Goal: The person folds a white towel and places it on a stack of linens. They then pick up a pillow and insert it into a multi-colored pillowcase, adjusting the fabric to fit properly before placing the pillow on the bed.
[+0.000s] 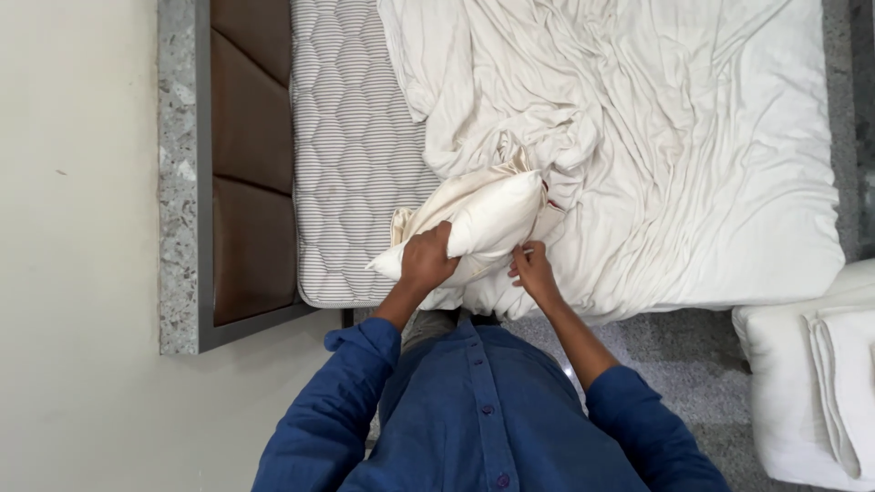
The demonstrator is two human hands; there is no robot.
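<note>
Diagonally, both hands' fingers (428,248) grip the pillow (488,219), long axis up-right.

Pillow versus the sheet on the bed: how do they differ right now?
The pillow is plump and lifted at the bed's near edge, gripped by the left hand with the right hand at its cover; the sheet lies flat, unheld. The pillow is compact; the sheet is far larger, rumpled, leaving the quilted mattress bare beside the headboard. Both are cream fabric.
</note>
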